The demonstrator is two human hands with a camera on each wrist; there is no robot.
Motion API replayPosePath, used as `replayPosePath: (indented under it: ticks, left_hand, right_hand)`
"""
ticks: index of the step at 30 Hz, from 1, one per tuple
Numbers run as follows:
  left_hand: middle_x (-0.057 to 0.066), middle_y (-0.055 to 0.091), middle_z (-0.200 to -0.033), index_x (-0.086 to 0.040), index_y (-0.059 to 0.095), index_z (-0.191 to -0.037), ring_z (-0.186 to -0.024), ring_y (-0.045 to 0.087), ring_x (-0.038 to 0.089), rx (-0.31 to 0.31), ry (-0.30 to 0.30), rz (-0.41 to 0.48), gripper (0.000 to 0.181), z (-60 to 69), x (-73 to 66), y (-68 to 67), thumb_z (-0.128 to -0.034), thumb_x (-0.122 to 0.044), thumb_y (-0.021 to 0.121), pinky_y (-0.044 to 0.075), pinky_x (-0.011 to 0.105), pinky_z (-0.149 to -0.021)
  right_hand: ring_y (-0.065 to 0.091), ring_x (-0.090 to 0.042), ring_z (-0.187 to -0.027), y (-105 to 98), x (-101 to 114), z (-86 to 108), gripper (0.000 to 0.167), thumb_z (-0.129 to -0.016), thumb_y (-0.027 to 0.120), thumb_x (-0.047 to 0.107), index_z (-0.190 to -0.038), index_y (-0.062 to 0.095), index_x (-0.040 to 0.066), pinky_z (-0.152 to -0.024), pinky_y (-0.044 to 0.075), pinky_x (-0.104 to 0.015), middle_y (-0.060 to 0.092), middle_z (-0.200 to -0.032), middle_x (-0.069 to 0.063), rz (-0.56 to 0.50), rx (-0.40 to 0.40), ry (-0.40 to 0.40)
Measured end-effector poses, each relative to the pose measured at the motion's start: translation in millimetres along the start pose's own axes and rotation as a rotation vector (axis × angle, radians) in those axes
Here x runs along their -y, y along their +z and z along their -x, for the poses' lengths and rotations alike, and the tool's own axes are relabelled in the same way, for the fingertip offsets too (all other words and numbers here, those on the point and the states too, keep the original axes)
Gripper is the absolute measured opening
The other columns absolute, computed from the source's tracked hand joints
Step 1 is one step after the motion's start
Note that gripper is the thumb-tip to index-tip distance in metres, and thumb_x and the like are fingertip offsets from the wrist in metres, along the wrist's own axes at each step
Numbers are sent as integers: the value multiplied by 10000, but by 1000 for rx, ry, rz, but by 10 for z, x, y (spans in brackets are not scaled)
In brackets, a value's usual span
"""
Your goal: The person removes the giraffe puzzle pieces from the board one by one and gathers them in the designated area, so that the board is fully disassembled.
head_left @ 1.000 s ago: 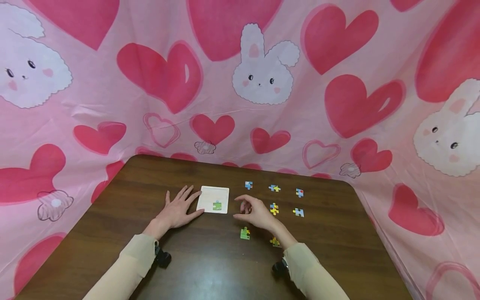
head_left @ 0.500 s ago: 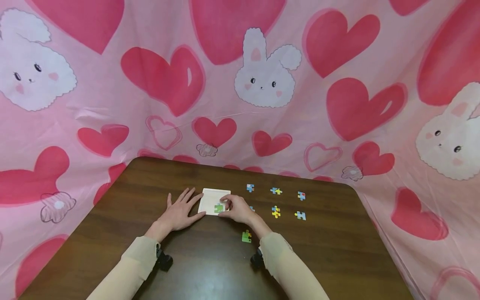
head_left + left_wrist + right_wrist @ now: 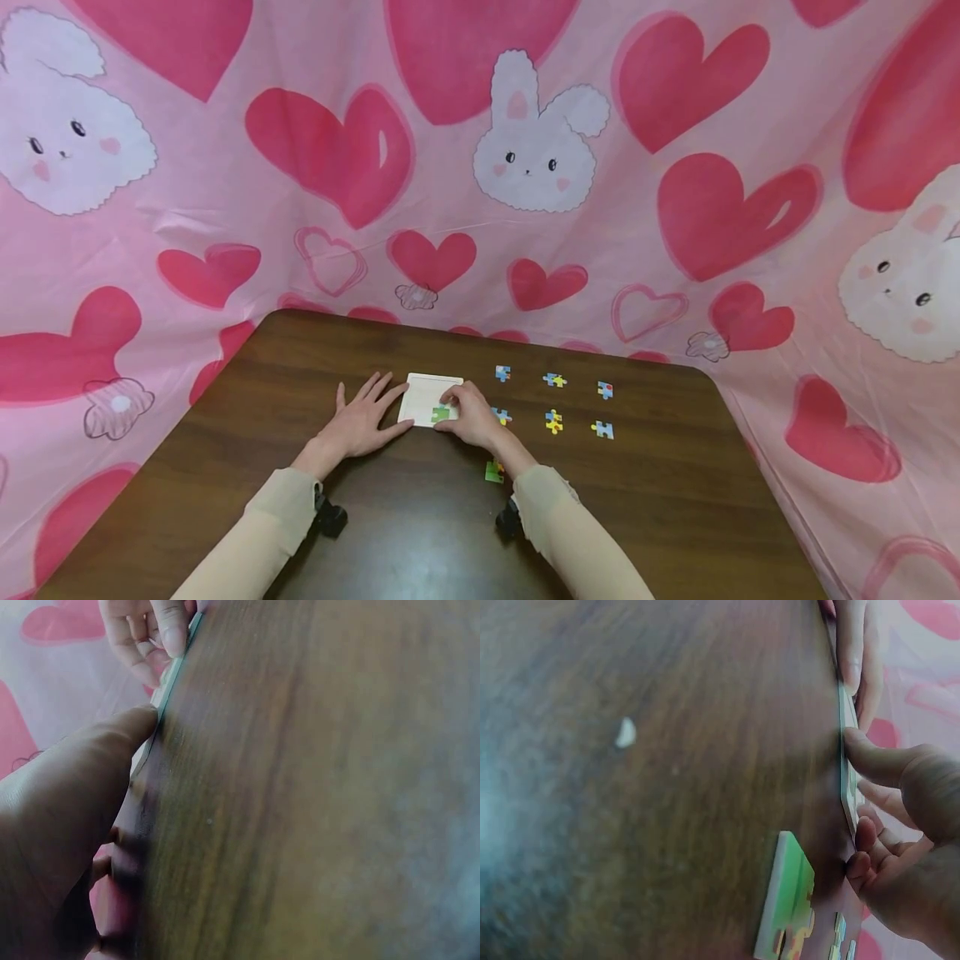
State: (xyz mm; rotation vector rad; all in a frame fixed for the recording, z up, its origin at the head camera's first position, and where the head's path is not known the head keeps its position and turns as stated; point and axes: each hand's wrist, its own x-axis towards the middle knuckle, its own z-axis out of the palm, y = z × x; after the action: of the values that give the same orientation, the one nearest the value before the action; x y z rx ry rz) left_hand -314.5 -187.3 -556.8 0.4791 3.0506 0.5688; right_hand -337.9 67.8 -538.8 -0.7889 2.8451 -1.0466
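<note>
A square white puzzle tray lies on the table between the hands. A green jigsaw piece sits in its lower right part. The left hand lies spread at the tray's left side, fingers fairly straight, index finger and thumb tip touching the tray's edge. From the right, the right hand reaches over the tray, thumb low and curled index finger above, pinching at the green piece. Those fingers partly cover the piece. In the right wrist view, the thumb rests at the tray's near edge.
On the dark wooden table, several loose jigsaw pieces lie in rows to the right, among them a blue and yellow piece. A green piece lies nearer, partly behind the right forearm. A pink heart-patterned cloth surrounds the table.
The right hand has moved left from beside the loose pieces onto the tray's right part, reaching the green piece. The left hand has stayed at the tray's left edge.
</note>
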Motion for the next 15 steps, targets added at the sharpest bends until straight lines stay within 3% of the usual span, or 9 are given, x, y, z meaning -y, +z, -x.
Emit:
replayPosePath:
  ticks: [6, 15]
  left_hand:
    - [201, 339, -1796, -232, 460, -1686, -1686, 275, 459, 7, 0, -5, 818, -6, -12, -12, -1024, -685, 621, 65, 927, -1222]
    - [210, 351, -1788, -225, 467, -1681, -1679, 283, 470, -4, 4, 0, 811, 13, -24, -28, -1029, -681, 619, 64, 929, -1219]
  right_hand:
    - [553, -178, -950, 18, 39, 5, 395, -843, 971, 159, -1119, 730, 10, -893, 522, -307, 630, -1057, -106, 16, 2, 71]
    - [597, -167, -928, 30, 34, 23, 423, -853, 957, 110, -1147, 666, 23, -860, 512, -278, 689, -1064, -110, -96, 8, 83]
